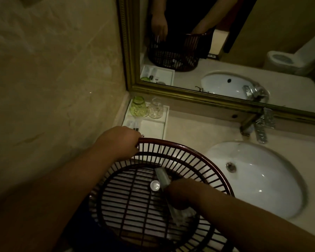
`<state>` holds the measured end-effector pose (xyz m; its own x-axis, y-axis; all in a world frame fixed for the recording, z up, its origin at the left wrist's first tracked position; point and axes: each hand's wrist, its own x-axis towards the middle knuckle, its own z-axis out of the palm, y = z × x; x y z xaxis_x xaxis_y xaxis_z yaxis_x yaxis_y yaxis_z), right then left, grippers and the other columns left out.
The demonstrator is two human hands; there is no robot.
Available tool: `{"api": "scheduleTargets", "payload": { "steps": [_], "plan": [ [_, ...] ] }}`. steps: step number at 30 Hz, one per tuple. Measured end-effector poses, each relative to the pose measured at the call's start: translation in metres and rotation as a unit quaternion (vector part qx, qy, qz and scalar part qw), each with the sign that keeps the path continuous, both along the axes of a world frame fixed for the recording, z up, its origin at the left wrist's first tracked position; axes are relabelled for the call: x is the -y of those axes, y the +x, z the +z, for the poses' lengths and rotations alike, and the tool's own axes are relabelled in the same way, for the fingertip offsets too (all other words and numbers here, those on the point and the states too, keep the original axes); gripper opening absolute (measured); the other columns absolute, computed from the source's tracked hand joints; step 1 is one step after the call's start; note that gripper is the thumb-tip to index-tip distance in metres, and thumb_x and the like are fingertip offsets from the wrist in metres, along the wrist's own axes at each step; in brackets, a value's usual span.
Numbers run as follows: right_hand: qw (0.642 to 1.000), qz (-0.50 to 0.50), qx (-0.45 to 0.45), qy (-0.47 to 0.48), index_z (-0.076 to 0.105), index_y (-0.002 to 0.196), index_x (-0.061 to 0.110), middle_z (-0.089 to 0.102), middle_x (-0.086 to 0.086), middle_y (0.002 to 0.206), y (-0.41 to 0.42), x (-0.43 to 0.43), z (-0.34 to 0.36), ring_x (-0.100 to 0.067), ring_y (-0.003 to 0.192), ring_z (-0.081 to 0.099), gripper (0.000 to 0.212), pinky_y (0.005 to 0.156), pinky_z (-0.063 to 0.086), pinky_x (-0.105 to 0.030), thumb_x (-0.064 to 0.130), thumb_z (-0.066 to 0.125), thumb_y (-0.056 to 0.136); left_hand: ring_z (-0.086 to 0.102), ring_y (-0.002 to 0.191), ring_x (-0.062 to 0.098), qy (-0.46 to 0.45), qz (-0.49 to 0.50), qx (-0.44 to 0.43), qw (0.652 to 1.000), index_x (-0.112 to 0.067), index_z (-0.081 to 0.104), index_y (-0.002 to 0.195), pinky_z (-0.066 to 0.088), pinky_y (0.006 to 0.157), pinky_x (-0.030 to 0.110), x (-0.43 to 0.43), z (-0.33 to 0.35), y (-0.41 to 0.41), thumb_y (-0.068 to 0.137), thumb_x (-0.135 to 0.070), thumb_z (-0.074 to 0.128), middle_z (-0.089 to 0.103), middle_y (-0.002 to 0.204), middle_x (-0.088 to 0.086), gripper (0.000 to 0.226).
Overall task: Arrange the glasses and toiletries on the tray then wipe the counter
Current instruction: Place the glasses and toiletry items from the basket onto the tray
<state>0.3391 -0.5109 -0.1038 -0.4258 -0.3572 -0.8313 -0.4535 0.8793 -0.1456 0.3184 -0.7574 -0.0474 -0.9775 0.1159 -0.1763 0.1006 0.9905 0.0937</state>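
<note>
A white tray sits in the counter's back left corner. A green glass and a clear glass stand at its far end, and a small wrapped toiletry lies on its left side. My left hand grips the rim of a dark slatted basket at the counter's front. My right hand reaches inside the basket and holds a flat grey packet. A small round white cap shows beside it. Its fingers are hidden.
A white oval sink is set into the beige counter to the right, with a chrome tap behind it. A gold-framed mirror runs along the back wall. A marble wall closes the left side.
</note>
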Motion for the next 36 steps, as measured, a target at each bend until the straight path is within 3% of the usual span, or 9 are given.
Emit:
{"api": "scheduleTargets", "payload": {
  "steps": [3,6,10,13,17,24,27,31,36],
  "plan": [
    [0.955,-0.280,0.093,0.012,0.057,0.136,0.014,0.066,-0.009,0.124,0.002,-0.001,-0.014,-0.027,0.110,0.067,0.060,0.097,0.054,-0.039,0.039,0.077,0.086,0.057,0.068,0.015,0.002,-0.002,0.013,1.000,-0.032,0.060,0.085,0.046,0.057,0.029,0.001,-0.001,-0.001,0.078,-0.039,0.068,0.057,0.074,-0.008,0.012],
    [0.916,-0.386,0.105,0.004,0.053,0.141,0.016,0.065,-0.009,0.125,0.001,0.001,-0.018,-0.022,0.104,0.068,0.074,0.093,0.057,-0.037,0.040,0.085,0.078,0.054,0.067,0.014,-0.005,-0.004,0.011,1.000,-0.035,0.053,0.081,0.043,0.056,0.029,0.001,-0.002,-0.003,0.078,-0.042,0.067,0.051,0.071,-0.010,0.016],
    [0.941,-0.329,0.070,0.025,0.055,0.142,0.018,0.063,-0.008,0.133,-0.002,0.002,-0.022,-0.023,0.116,0.063,0.066,0.101,0.051,-0.035,0.039,0.079,0.083,0.051,0.065,0.013,-0.005,-0.004,0.008,1.000,-0.033,0.060,0.086,0.038,0.053,0.028,0.001,-0.003,-0.002,0.079,-0.042,0.068,0.046,0.068,-0.012,0.014],
    [0.948,-0.315,0.045,0.005,0.057,0.139,0.022,0.064,-0.007,0.132,-0.007,0.003,-0.022,-0.021,0.111,0.062,0.059,0.097,0.049,-0.034,0.043,0.072,0.087,0.050,0.065,0.012,-0.008,-0.002,0.010,1.000,-0.033,0.060,0.087,0.036,0.053,0.028,0.001,-0.002,-0.002,0.081,-0.043,0.068,0.045,0.068,-0.012,0.014],
    [0.976,-0.213,0.039,-0.007,0.042,0.148,0.033,0.061,-0.010,0.136,-0.011,0.007,-0.020,-0.025,0.116,0.060,0.066,0.102,0.049,-0.041,0.036,0.071,0.089,0.052,0.068,0.013,-0.009,-0.004,0.014,1.000,-0.034,0.052,0.081,0.036,0.054,0.028,0.000,0.000,-0.002,0.082,-0.042,0.067,0.047,0.070,-0.011,0.017],
    [0.999,-0.010,-0.031,-0.012,0.063,0.123,0.009,0.067,-0.012,0.120,-0.006,0.020,0.015,-0.026,0.102,0.064,0.035,0.086,0.052,-0.036,0.028,0.067,0.094,0.055,0.070,0.015,-0.010,-0.001,0.009,1.000,-0.031,0.062,0.089,0.037,0.055,0.028,0.000,0.002,-0.001,0.083,-0.041,0.067,0.050,0.072,-0.009,0.013],
    [0.996,-0.011,-0.064,-0.057,0.060,0.125,0.006,0.066,-0.007,0.103,-0.004,0.021,0.043,-0.022,0.091,0.062,0.038,0.080,0.052,-0.033,0.027,0.065,0.094,0.057,0.072,0.015,-0.008,0.001,0.012,1.000,-0.030,0.063,0.091,0.039,0.057,0.029,0.000,0.003,-0.001,0.083,-0.041,0.067,0.057,0.077,-0.008,0.015],
    [0.982,-0.004,-0.132,-0.133,0.069,0.102,0.006,0.047,0.006,0.068,-0.002,0.022,0.076,-0.009,0.061,0.051,0.021,0.062,0.043,-0.025,0.023,0.064,0.092,0.059,0.074,0.015,-0.008,0.008,0.021,1.000,-0.030,0.065,0.093,0.042,0.058,0.029,-0.001,0.004,-0.001,0.082,-0.042,0.067,0.062,0.081,-0.006,0.016],
    [0.971,-0.021,-0.142,-0.194,0.074,0.103,0.021,0.062,0.007,0.082,0.000,0.024,0.116,-0.007,0.071,0.060,0.015,0.059,0.044,-0.019,0.022,0.070,0.089,0.060,0.074,0.016,-0.013,0.008,0.011,1.000,-0.031,0.064,0.093,0.043,0.059,0.029,-0.003,0.005,-0.001,0.082,-0.044,0.068,0.062,0.082,-0.006,0.018]
  ]
}}
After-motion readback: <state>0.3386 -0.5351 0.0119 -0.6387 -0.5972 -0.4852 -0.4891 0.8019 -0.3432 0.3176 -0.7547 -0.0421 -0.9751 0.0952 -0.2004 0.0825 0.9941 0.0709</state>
